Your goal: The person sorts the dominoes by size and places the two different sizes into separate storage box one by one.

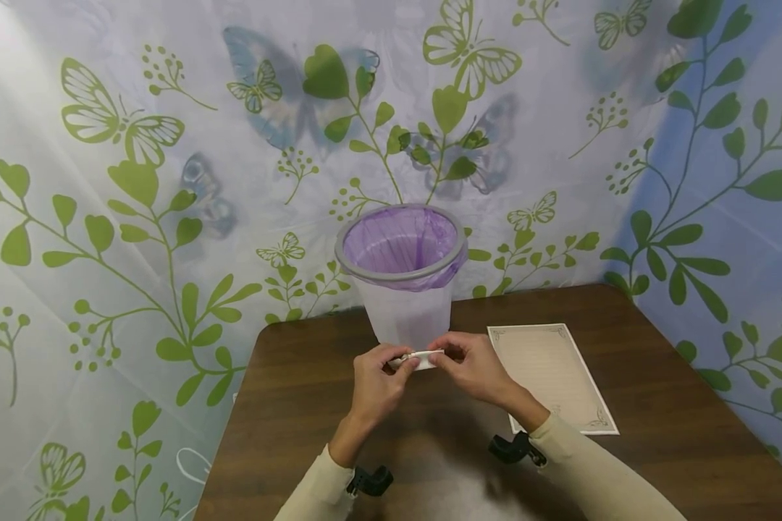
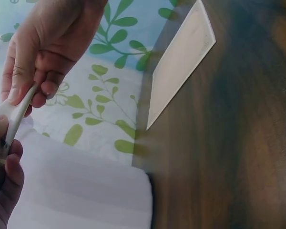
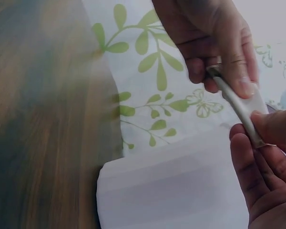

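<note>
Before one bin [image 1: 405, 312], two hands [image 1: 376, 380] [image 1: 477, 365] pinch one small object [image 1: 428, 360] (white)

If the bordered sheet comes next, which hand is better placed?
Probably the right hand: it is nearer the bordered sheet than the left hand, though both pinch the white piece.

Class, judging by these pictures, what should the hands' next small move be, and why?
Probably raise the small white piece toward the open bin: the left hand and right hand pinch its ends, and the bin, with its purple liner, stands just beyond them.
</note>
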Action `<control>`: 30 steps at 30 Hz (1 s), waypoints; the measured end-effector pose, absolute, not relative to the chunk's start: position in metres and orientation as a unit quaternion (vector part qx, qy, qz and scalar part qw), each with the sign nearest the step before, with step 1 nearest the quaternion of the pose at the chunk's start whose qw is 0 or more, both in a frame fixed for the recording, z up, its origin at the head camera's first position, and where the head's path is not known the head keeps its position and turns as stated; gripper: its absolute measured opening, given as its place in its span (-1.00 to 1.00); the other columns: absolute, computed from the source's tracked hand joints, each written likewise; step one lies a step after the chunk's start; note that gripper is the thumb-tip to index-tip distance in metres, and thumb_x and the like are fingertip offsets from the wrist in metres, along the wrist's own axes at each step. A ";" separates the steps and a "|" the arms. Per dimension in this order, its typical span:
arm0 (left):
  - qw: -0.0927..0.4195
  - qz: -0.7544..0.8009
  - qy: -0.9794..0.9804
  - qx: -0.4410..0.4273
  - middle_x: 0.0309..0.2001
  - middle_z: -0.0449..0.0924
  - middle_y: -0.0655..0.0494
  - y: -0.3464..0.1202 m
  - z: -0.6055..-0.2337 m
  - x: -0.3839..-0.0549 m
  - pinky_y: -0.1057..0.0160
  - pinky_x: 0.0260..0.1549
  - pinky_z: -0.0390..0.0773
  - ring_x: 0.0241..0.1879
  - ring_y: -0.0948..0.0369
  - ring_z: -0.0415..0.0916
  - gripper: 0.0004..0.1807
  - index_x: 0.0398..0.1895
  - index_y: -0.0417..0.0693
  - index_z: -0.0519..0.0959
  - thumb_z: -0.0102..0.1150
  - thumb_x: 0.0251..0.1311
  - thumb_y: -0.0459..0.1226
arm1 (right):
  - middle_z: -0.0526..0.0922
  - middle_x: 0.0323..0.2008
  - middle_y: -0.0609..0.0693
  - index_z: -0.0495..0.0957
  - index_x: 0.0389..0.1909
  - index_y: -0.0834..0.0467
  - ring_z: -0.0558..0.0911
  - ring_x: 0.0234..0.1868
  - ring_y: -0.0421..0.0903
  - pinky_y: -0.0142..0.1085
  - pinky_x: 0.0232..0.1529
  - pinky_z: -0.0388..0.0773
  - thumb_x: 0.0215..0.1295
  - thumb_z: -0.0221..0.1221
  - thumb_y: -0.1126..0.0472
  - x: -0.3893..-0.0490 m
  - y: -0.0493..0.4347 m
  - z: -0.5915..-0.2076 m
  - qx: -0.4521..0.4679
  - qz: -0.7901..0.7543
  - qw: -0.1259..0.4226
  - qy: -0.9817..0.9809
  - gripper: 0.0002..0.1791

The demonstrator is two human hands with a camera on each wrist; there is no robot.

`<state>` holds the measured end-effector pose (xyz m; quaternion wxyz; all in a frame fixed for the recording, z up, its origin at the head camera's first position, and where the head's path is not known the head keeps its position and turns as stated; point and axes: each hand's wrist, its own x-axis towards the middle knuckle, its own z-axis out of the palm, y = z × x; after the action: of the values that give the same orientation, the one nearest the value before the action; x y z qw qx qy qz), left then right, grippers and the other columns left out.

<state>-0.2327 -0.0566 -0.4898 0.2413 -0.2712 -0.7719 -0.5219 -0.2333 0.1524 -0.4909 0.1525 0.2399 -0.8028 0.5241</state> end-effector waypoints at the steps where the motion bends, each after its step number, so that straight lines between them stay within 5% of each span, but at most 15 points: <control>1: 0.242 -0.518 -0.773 -0.274 -0.40 0.71 0.08 -0.057 -0.488 -0.235 0.35 -0.63 0.57 -0.53 0.21 0.58 -0.87 -0.33 -0.06 0.75 0.49 0.05 -0.39 | 0.74 -0.34 -0.18 0.69 -0.24 -0.09 0.71 -0.40 -0.17 -0.35 -0.45 0.62 0.30 0.34 0.12 -0.234 0.153 -0.489 0.240 0.524 0.155 -0.802 -0.94; 10: 0.277 -0.485 -0.768 -0.311 -0.25 0.68 0.11 -0.058 -0.453 -0.247 0.33 -0.44 0.68 -0.32 0.26 0.65 -0.83 -0.16 -0.08 0.74 0.40 0.18 -0.31 | 0.72 -0.23 -0.16 0.67 -0.12 -0.09 0.71 -0.29 -0.18 -0.25 -0.29 0.70 0.32 0.33 0.11 -0.247 0.157 -0.455 0.271 0.501 0.198 -0.798 -0.85; 17: 0.309 -0.460 -0.768 -0.322 -0.23 0.71 0.09 -0.062 -0.426 -0.256 0.19 -0.43 0.69 -0.29 0.25 0.63 -0.78 -0.10 -0.10 0.72 0.41 0.17 -0.31 | 0.70 -0.32 0.11 0.66 -0.08 0.22 0.75 -0.29 0.01 -0.13 -0.37 0.66 0.23 0.32 0.44 -0.242 0.149 -0.412 0.282 0.495 0.214 -0.794 -0.75; 30: 0.381 -0.382 -0.776 -0.326 -0.13 0.67 -0.02 -0.066 -0.385 -0.280 0.17 -0.30 0.64 -0.22 0.08 0.59 -0.73 -0.06 -0.13 0.71 0.42 0.16 -0.31 | 0.68 -0.10 -0.10 0.63 0.04 0.05 0.66 -0.15 -0.17 -0.16 -0.13 0.70 0.29 0.32 0.25 -0.282 0.148 -0.386 0.317 0.459 0.277 -0.782 -0.70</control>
<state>-0.2805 -0.0657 -0.3852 0.3813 -0.3257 -0.7765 -0.3816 -0.2816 0.1481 -0.3856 0.2772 0.3174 -0.7818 0.4594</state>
